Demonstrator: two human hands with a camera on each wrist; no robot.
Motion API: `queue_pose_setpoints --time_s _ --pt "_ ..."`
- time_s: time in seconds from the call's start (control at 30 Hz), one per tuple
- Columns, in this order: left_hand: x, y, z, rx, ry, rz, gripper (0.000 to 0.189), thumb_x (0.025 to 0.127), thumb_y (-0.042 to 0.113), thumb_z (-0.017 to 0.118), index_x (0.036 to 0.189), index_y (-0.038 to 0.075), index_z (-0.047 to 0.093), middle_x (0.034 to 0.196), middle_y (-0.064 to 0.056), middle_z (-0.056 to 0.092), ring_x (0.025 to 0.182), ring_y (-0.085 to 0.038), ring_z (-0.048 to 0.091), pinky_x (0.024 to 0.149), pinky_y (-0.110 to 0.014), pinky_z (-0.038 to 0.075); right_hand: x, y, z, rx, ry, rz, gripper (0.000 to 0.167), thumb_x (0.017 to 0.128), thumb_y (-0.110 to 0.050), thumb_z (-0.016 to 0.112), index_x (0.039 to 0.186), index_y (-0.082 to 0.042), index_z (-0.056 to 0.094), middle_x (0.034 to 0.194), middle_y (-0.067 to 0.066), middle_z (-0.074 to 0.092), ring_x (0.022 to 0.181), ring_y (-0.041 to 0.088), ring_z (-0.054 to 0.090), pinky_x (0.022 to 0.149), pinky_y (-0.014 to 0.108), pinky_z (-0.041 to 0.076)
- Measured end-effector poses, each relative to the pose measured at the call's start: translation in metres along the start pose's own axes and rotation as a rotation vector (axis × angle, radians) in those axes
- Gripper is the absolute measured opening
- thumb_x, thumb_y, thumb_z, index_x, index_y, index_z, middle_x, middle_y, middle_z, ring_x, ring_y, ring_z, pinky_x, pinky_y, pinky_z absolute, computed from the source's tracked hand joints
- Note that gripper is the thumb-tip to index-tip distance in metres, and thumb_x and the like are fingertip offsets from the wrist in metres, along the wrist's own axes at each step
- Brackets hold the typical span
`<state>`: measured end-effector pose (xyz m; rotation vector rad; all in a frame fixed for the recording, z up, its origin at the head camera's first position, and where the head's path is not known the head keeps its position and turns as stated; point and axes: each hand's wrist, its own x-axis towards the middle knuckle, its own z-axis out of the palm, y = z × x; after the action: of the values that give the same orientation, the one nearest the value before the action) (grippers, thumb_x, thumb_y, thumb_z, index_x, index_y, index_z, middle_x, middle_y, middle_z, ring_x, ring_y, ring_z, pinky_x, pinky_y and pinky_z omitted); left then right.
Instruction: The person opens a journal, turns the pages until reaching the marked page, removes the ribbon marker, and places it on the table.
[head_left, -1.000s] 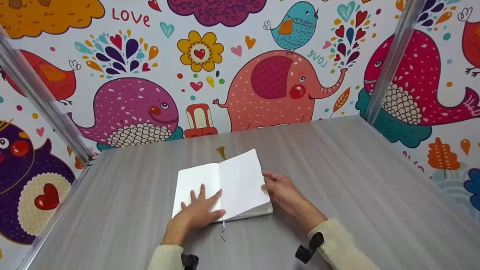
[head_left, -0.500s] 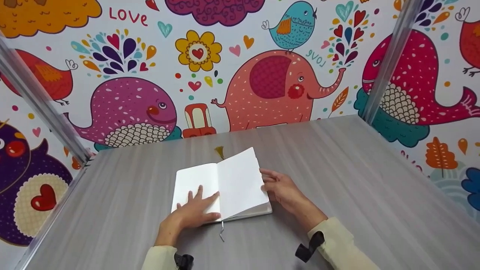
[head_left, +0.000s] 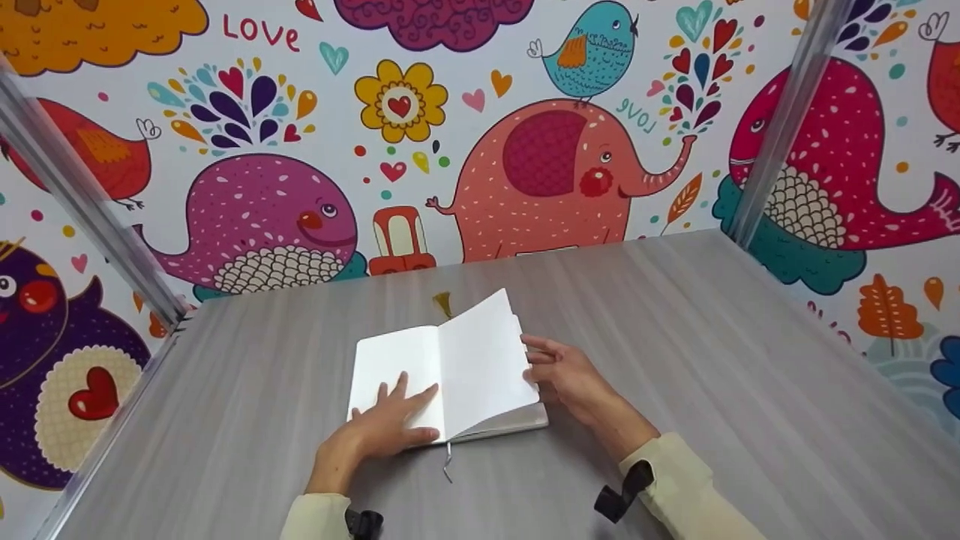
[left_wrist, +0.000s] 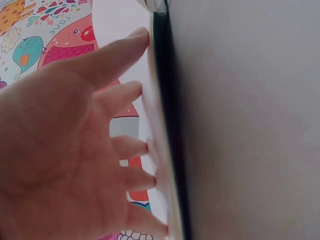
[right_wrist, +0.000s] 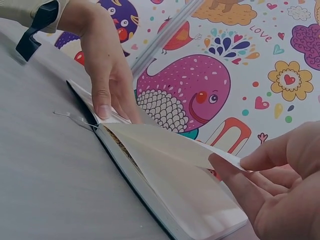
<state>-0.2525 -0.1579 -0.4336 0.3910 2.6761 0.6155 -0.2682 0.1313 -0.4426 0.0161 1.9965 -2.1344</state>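
Note:
An open notebook with blank white pages (head_left: 397, 345) lies on the table, its dark cover edge (right_wrist: 125, 175) showing in the right wrist view. My left hand (head_left: 386, 421) rests on the left page with fingers spread, the thumb near the spine. At the right side, my right hand (head_left: 568, 379) pinches the outer edge of a page (head_left: 484, 360), which slants up off the pages below. In the right wrist view this raised page (right_wrist: 175, 170) bows between the spine and my fingertips. A thin ribbon bookmark (head_left: 448, 463) trails from the bottom of the spine.
A small gold-coloured tassel (head_left: 442, 304) lies just beyond the notebook's top edge. The grey wood-grain table (head_left: 247, 375) meets walls printed with cartoon animals (head_left: 547, 180). Metal posts (head_left: 780, 127) stand at both back corners. Black straps (head_left: 624, 491) hang at both wrists.
The page in my right hand has risen a little, its top corner higher. My left hand has slid slightly left, away from the spine. The notebook stays in place.

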Motion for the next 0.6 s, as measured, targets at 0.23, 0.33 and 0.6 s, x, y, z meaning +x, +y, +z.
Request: queue_pose_setpoints --time_s 0.23,0.33,0.6 --pt "-0.008 -0.009 -0.004 -0.026 0.018 0.002 0.074 0.092 0.041 0.07 0.156 0.02 0.038 0.166 -0.027 0.013 0.151 -0.056 0.008 0.105 -0.086 0.007 0.001 -0.005 -0.001 -0.011 -0.01 0.011 0.062 0.087 0.003 0.059 0.148 -0.007 0.048 0.143 0.021 0.055 0.099 0.019 0.068 0.079 0.034 0.059" --pt "-0.01 -0.015 -0.004 -0.046 0.025 -0.001 0.075 0.091 0.04 0.071 0.155 0.017 0.038 0.164 -0.03 0.014 0.15 -0.057 0.009 0.106 -0.085 0.01 -0.001 -0.007 0.0 -0.025 -0.006 0.016 0.061 0.089 0.001 0.06 0.148 -0.01 0.049 0.144 0.02 0.054 0.102 0.022 0.068 0.082 0.037 0.059" --pt "-0.016 -0.029 -0.007 -0.089 0.036 0.024 0.075 0.091 0.037 0.072 0.154 0.01 0.039 0.162 -0.035 0.014 0.15 -0.057 0.009 0.115 -0.075 0.014 0.0 -0.01 0.006 0.003 -0.065 -0.014 0.058 0.094 -0.005 0.058 0.15 -0.008 0.043 0.142 0.02 0.055 0.101 0.021 0.068 0.08 0.037 0.06"
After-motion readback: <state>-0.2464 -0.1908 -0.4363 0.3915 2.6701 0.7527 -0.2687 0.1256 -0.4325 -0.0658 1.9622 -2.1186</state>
